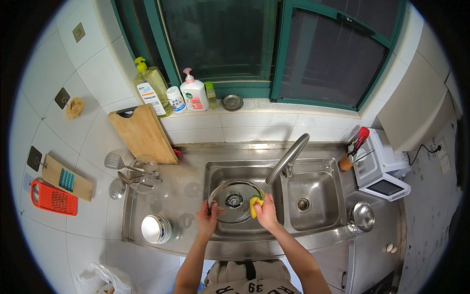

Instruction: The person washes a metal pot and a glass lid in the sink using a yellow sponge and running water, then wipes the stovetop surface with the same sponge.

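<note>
Over the larger left basin [253, 169] of the steel sink, a round pot lid [235, 182], seemingly clear glass with a metal rim, is held between both hands. My left hand [208, 218] grips its rim on the left side. In my right hand [268, 215] is a yellow and green sponge [256, 205], pressed against the rim on the right. A dark round fitting [234, 201] shows within the lid's circle; whether it is the drain or part of the lid I cannot tell. The curved faucet [288, 158] arches above the basins, just beyond my right hand.
Stacked bowls [156, 228] stand left of the sink, near a glass bowl [144, 176] with utensils. Behind leans a wooden cutting board [145, 134]. Pump bottles [193, 93] line the sill. Metal bowls [362, 217], a white microwave [378, 172] and two eggs [391, 248] are at right.
</note>
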Demonstrator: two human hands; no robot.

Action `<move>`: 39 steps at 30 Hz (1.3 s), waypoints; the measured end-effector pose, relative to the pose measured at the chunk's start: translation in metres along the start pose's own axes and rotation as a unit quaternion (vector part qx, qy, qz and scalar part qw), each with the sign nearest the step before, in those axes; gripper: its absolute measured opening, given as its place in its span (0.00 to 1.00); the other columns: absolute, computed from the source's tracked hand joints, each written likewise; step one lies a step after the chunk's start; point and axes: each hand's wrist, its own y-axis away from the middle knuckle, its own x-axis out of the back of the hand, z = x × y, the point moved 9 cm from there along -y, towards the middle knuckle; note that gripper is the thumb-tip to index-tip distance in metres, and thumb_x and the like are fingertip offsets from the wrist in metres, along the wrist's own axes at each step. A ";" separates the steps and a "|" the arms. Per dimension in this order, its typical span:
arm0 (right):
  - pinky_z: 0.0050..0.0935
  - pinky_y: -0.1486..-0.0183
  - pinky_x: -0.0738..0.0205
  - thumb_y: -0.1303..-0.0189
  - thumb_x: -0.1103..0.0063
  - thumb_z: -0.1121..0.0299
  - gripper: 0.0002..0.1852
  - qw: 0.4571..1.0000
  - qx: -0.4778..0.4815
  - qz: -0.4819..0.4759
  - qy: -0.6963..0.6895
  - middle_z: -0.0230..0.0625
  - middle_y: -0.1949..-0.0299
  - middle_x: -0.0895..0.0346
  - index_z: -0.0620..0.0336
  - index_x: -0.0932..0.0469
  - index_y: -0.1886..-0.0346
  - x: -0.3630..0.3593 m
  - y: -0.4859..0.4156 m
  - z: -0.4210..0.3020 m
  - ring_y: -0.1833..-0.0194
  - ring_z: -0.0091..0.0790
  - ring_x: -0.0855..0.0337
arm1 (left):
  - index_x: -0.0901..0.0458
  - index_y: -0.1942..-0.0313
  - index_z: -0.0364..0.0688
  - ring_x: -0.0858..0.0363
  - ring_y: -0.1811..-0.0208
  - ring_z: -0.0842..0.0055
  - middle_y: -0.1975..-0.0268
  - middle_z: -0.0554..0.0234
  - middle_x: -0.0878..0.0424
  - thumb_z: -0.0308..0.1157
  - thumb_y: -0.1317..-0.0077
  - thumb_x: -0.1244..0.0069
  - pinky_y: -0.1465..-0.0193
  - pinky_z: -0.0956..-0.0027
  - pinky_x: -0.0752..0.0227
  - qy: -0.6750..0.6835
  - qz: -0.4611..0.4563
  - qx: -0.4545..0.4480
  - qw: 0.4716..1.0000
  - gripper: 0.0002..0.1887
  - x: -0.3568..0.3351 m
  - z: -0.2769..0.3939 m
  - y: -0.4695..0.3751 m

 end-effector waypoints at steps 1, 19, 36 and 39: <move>0.47 0.54 0.35 0.45 0.49 0.73 0.15 1.000 0.011 -0.008 0.016 0.51 0.64 0.27 0.70 0.30 0.55 0.002 -0.004 -0.003 0.58 0.54 0.32 | 0.27 0.59 0.33 0.16 0.70 0.77 0.72 0.57 0.16 0.28 0.32 0.52 0.67 0.71 0.22 -0.089 -0.013 -0.016 0.996 0.07 0.000 0.006 -0.002; 0.45 0.54 0.32 0.42 0.48 0.69 0.14 0.996 -0.076 -0.014 -0.045 0.52 0.62 0.26 0.69 0.30 0.56 -0.016 0.018 0.056 0.60 0.54 0.27 | 0.27 0.56 0.32 0.20 0.76 0.80 0.76 0.60 0.20 0.25 0.32 0.55 0.72 0.72 0.23 -0.061 0.081 -0.031 0.994 0.07 -0.014 -0.015 -0.010; 0.38 0.49 0.32 0.50 0.40 0.66 0.18 0.943 0.186 -0.171 0.218 0.42 0.61 0.27 0.65 0.28 0.57 -0.035 -0.030 -0.044 0.52 0.45 0.31 | 0.28 0.53 0.36 0.18 0.77 0.70 0.73 0.53 0.19 0.26 0.32 0.55 0.74 0.67 0.24 -0.302 -0.042 -0.164 0.938 0.09 -0.022 0.005 0.002; 0.35 0.47 0.31 0.52 0.38 0.62 0.21 0.902 0.239 -0.221 0.283 0.39 0.60 0.28 0.63 0.27 0.56 -0.061 -0.025 -0.054 0.50 0.41 0.32 | 0.27 0.56 0.37 0.20 0.68 0.49 0.66 0.44 0.19 0.27 0.36 0.50 0.69 0.56 0.25 -0.357 -0.067 -0.138 0.921 0.09 -0.027 0.001 0.005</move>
